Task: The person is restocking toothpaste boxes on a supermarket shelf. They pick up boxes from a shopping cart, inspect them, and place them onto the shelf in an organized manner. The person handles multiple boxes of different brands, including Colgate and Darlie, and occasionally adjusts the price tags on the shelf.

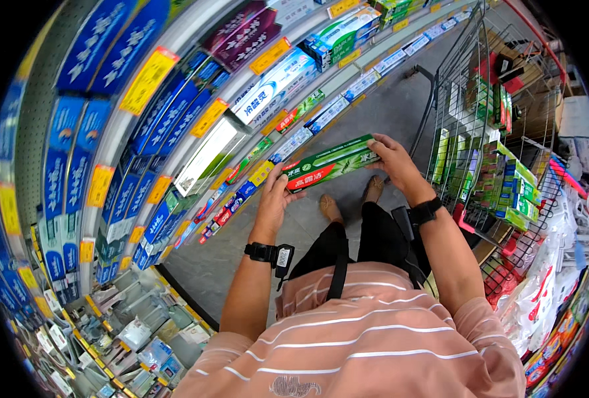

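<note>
I hold a long green and red toothpaste box (331, 163) level in front of me, over the grey floor. My left hand (274, 199) grips its red left end. My right hand (392, 161) grips its green right end. Both wrists carry black bands. The box hangs between the shelf on my left and a wire cart on my right.
Store shelves (175, 132) packed with blue, white and green toothpaste boxes and yellow price tags curve along my left. A wire shopping cart (480, 132) loaded with boxed goods stands at my right. Bagged goods (539, 292) lie lower right. My feet show on the grey floor (400, 106).
</note>
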`<state>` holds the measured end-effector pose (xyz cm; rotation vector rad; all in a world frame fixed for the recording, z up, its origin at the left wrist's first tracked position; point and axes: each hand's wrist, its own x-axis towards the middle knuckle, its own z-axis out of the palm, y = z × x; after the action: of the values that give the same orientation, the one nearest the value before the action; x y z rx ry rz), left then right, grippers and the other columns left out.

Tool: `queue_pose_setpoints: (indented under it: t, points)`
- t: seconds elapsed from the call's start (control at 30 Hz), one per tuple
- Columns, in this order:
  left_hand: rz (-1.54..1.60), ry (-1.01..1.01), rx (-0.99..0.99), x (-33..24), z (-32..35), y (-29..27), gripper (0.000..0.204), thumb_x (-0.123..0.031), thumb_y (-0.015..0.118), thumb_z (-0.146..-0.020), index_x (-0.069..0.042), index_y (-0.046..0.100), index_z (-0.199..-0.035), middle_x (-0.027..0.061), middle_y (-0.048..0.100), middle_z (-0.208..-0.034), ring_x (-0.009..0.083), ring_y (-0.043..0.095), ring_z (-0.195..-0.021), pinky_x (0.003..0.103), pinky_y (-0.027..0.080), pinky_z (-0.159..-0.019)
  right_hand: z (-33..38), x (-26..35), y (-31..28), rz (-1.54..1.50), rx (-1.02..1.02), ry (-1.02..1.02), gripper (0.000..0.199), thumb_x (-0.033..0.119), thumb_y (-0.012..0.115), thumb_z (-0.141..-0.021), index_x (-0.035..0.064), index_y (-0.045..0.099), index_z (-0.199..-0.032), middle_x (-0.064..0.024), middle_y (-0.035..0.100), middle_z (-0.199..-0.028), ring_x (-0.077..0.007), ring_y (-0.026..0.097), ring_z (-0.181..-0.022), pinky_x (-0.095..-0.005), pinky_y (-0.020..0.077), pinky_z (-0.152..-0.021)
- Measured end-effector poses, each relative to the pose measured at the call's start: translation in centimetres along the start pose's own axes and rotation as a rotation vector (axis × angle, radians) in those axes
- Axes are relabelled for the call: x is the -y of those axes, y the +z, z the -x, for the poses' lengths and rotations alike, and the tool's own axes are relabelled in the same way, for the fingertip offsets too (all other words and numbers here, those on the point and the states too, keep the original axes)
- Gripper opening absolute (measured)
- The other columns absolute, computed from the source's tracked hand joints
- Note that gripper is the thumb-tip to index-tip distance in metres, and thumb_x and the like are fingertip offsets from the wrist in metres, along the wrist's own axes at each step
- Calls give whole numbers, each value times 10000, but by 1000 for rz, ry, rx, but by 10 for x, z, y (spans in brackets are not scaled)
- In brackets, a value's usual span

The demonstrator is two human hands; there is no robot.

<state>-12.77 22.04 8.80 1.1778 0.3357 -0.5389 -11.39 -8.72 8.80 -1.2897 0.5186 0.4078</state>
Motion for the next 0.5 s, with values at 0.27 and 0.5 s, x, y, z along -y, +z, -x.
queue_pose_setpoints:
  t: [0.27, 0.5]
  points:
    - [-3, -5, -157, 48, -83, -12, 579, -275, 535, -996, 22, 323, -1446, 132, 584, -1193, 221, 631, -946, 373, 552, -789, -109, -16, -7, 81, 67, 36, 607, 290, 602, -950, -74, 408, -1395, -167, 527, -1266, -229, 583, -1099, -337, 556, -868]
    - [-53, 42, -308, 78, -172, -37, 392, -256, 574, -975, 30, 502, -1235, 142, 588, -1201, 292, 631, -1033, 381, 535, -865, -222, -34, -4, 246, 161, 1, 538, 217, 570, -944, -113, 449, -1351, -180, 609, -1179, -212, 649, -942, -310, 544, -841]
